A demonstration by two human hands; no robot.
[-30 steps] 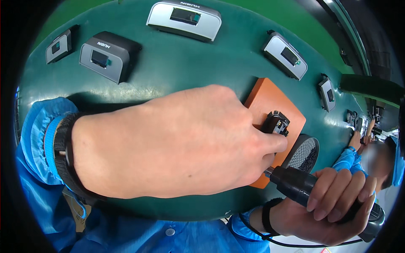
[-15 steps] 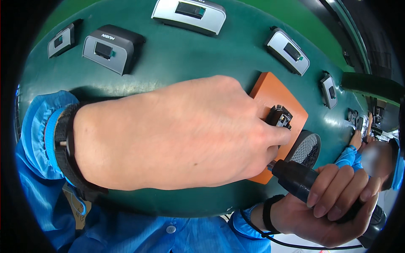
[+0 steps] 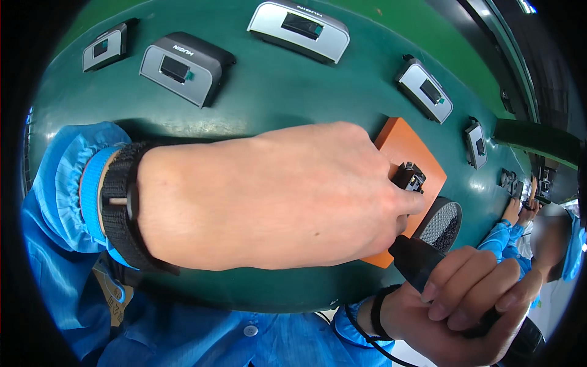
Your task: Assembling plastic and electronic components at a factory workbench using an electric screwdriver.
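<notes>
My left hand [image 3: 342, 189] reaches across from the left with its fingers curled down over an orange block [image 3: 397, 137]. Beside its index finger, a small black part [image 3: 408, 176] with metal contacts rests on the block. The fingers close against this part, though their tips are mostly hidden. At the lower right, my right hand [image 3: 468, 300] is wrapped around a black electric screwdriver [image 3: 419, 260]. The tool's nose points up and left to just below my left fingers. Its bit is hidden at the left hand.
A grey oval dish [image 3: 458, 214] with small dark pieces sits right of the block. Several grey-and-black device housings [image 3: 183, 70] with small screens line the green table's [image 3: 202, 131] far side. Another person [image 3: 504, 235] in blue works at the far right. A cord hangs near my right wrist.
The view has shifted slightly, so the housings and block appear lower and further right. The screwdriver's nose sits closer to my left fingers, and its metal bit no longer shows.
</notes>
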